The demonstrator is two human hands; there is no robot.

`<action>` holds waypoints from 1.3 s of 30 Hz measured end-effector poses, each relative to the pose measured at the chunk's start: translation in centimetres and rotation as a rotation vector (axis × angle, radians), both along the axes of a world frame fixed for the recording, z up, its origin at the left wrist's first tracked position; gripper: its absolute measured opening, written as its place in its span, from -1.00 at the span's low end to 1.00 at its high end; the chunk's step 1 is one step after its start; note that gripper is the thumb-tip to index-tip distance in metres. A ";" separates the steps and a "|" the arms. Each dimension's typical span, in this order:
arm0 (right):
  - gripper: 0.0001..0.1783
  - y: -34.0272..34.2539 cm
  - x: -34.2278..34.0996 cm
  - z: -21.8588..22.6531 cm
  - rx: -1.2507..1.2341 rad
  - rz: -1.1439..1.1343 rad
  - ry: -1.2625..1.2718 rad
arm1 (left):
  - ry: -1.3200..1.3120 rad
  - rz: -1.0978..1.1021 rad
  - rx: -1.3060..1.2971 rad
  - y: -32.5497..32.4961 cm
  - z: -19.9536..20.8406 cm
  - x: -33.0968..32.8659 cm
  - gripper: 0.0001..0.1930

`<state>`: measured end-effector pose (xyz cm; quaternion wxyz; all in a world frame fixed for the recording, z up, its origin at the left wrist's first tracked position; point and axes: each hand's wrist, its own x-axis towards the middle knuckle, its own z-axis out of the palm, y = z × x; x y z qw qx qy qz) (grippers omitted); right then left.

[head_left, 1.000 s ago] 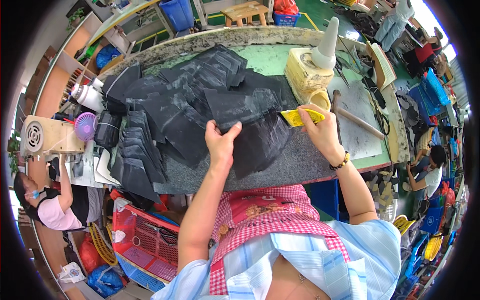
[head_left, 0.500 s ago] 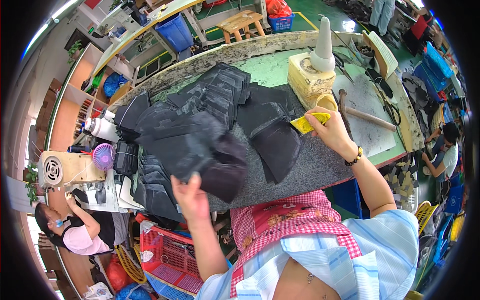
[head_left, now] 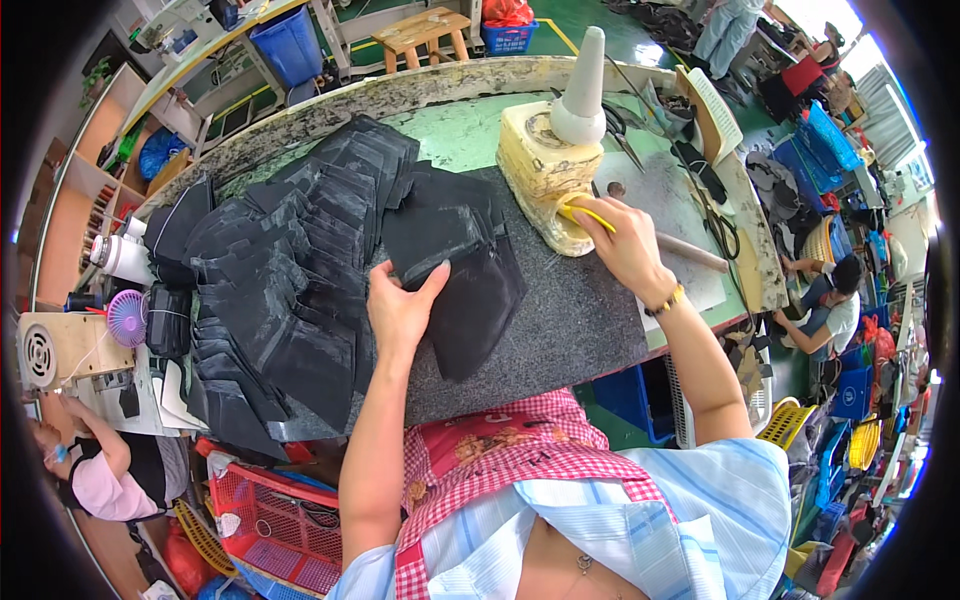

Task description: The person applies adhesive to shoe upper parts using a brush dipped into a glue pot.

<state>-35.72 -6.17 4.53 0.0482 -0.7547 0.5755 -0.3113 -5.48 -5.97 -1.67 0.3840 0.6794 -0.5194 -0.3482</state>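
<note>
My right hand [head_left: 628, 245] is closed on a flat yellow spreader [head_left: 588, 213]. The spreader's lower end is at the side mouth of a smeared cream-coloured pot [head_left: 545, 165], whose top carries a pale grey cone [head_left: 582, 90]. My left hand [head_left: 400, 308] pinches the near-left edge of a black sheet piece [head_left: 432, 240], with its thumb on top and its fingers partly hidden. This piece lies on a small stack with another black piece [head_left: 478, 310] fanned toward me. To the left spreads a large pile of overlapping black pieces [head_left: 290, 250], streaked with whitish smears.
A hammer [head_left: 690, 250], scissors [head_left: 720, 225] and a pale sheet lie right of the pot. A dark grey mat [head_left: 570, 320] covers the near bench. A purple fan [head_left: 127, 318] and white bottle [head_left: 122, 258] stand left. Other people sit at both sides.
My left hand has let go of the black pieces over the left pile and moved right to the small stack. My right hand has brought the yellow spreader to the pot's mouth. The view has shifted.
</note>
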 end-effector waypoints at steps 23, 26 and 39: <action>-0.76 -8.7 9.8 0.2 0.182 0.297 -0.159 | 0.548 0.144 0.135 1.1 1.1 0.9 -0.40; -0.77 -9.4 9.5 0.7 0.102 0.265 -0.295 | 0.608 0.196 0.130 1.4 1.5 0.5 -0.44; -0.84 -3.4 7.5 0.6 0.369 0.394 -0.516 | 0.697 0.182 0.076 1.1 1.1 0.0 -0.55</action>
